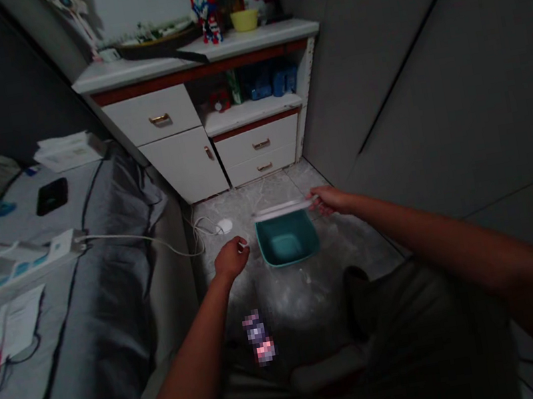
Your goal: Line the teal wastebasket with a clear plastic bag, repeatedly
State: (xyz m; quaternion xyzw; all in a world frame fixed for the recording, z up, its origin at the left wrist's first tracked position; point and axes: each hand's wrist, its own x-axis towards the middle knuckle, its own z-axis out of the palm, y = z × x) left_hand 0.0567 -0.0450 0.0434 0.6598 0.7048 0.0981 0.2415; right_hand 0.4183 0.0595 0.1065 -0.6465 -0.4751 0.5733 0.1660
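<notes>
Right hand [332,200] holds white lid [281,208] at edge of teal bin [287,242].

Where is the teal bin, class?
In the head view, the teal bin sits on the floor below the right hand, beside the left hand.

1. White cabinet [185,168] w/ drawers, brass pulls, red-brown trim, against pale back wall [139,4].
2. On its top, back edge: yellow bowl [245,20], toy figure [205,13], dark tray [155,44].
3. Floor: grey marble-look tile [273,193].
4. My R: big grey wall panels [427,66].
5. My L: bed, grey sheet [109,197], phone [51,196] on it.
6. Light's dim.
</notes>
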